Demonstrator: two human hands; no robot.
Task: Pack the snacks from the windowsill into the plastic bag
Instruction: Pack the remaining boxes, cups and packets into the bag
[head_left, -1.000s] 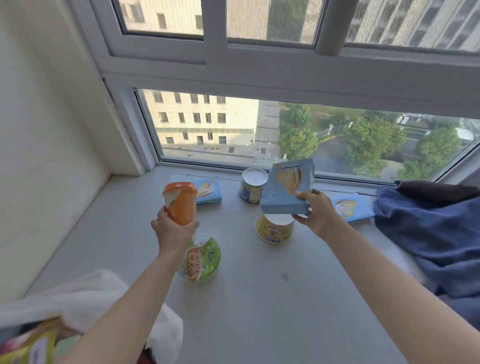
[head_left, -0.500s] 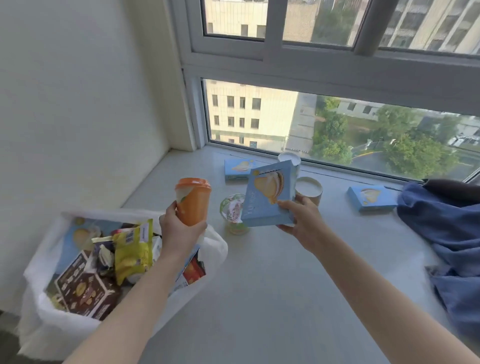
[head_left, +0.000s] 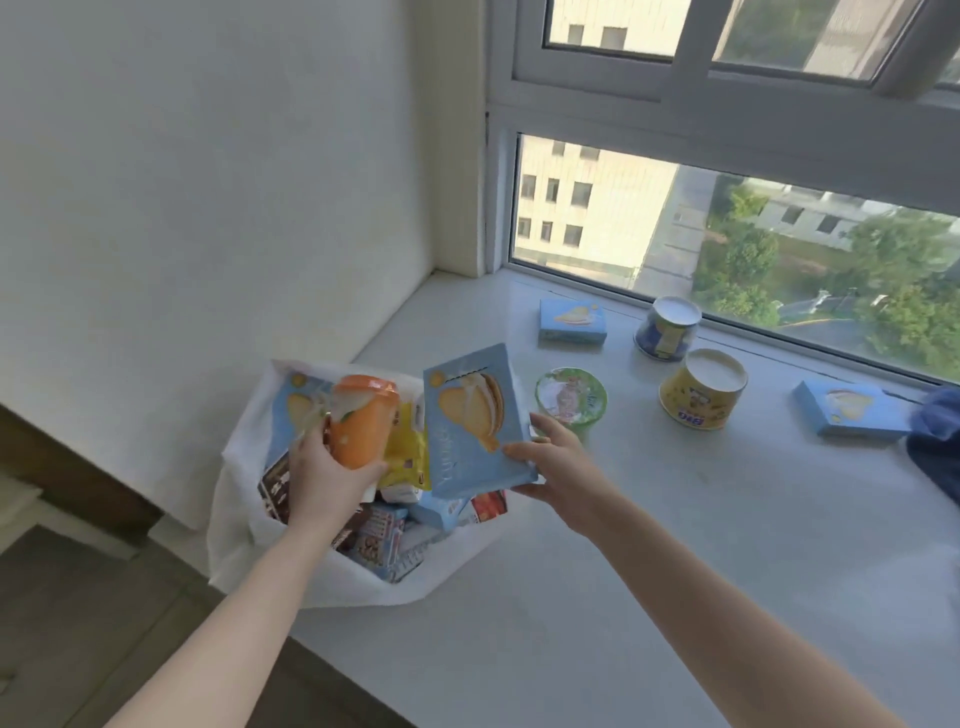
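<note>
while both hands hung over the open plastic bag (head_left: 249, 525) at the windowsill (head_left: 649, 545) edge, left hand (head_left: 324, 480) fingers gripped an orange cup (head_left: 361, 421), right hand (head_left: 558, 467) pinched a blue box (head_left: 475, 418).

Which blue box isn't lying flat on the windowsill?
The blue box gripped by the right hand, tilted above the bag. The other two lie flat by the window.

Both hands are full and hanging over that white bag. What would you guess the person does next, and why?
Probably lower and let go of both snacks. The left hand holds the orange cup and the right hand the blue biscuit box, both already above the open plastic bag, and five snacks still wait on the windowsill.
</note>
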